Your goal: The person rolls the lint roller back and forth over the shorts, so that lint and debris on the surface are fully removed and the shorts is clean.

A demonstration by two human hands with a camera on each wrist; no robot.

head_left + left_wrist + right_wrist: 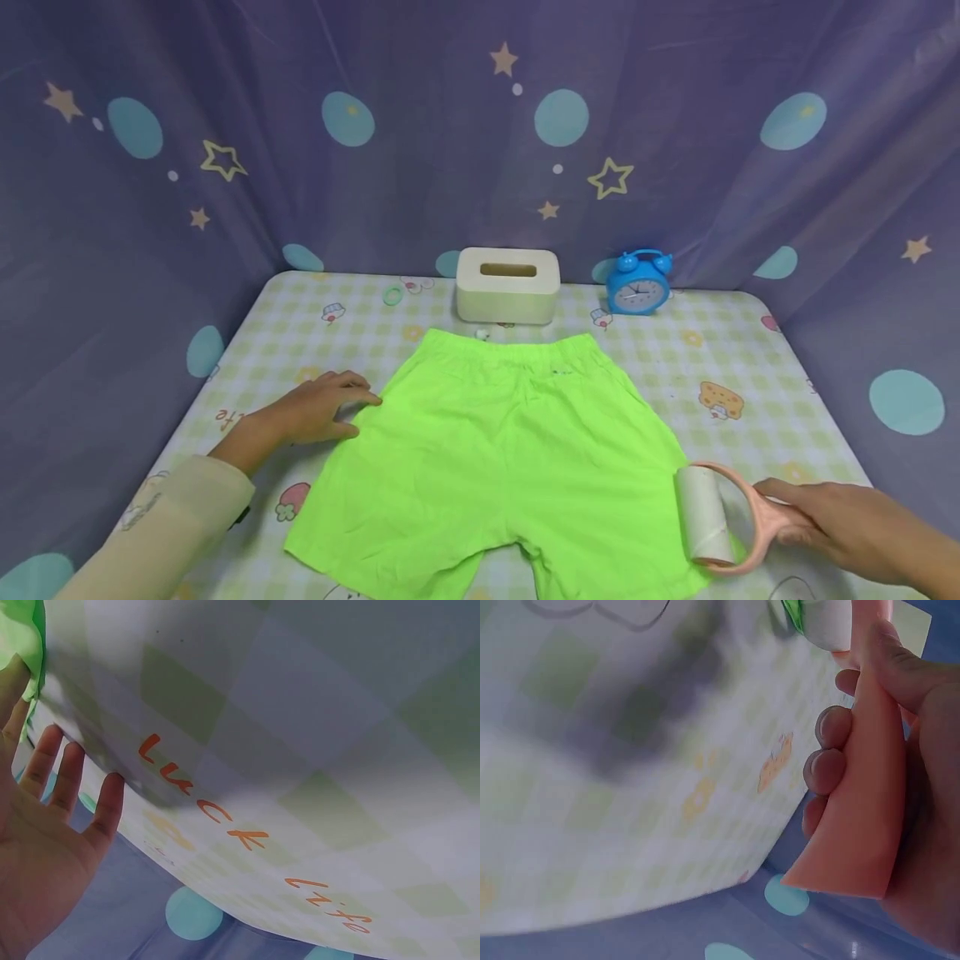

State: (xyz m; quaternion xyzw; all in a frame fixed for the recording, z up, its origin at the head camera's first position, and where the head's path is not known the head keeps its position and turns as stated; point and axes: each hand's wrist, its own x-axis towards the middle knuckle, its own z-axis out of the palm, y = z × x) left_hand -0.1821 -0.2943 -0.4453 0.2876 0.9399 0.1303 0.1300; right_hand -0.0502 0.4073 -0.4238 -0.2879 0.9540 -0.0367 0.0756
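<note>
Neon-green shorts (pixel 480 450) lie spread out on the checked tablecloth, waistband toward the back. My right hand (pixel 862 525) grips the pink handle of a lint roller (pixel 708 517), fingers wrapped round it in the right wrist view, where the handle (pixel 862 802) fills the palm. The white roll overlaps the lower right leg of the shorts. On the other side, my left hand (pixel 322 408) has its fingertips at the left edge of the shorts. Loosely spread fingers show on that hand (pixel 52 825) in the left wrist view, beside a bit of green cloth (pixel 22 637).
Behind the shorts stands a cream and pale-green tissue box (pixel 507 304). A blue alarm clock (pixel 637 287) is to its right, and a small green ring (pixel 392 295) lies to its left. A patterned purple curtain (pixel 450 183) surrounds the table's back and sides.
</note>
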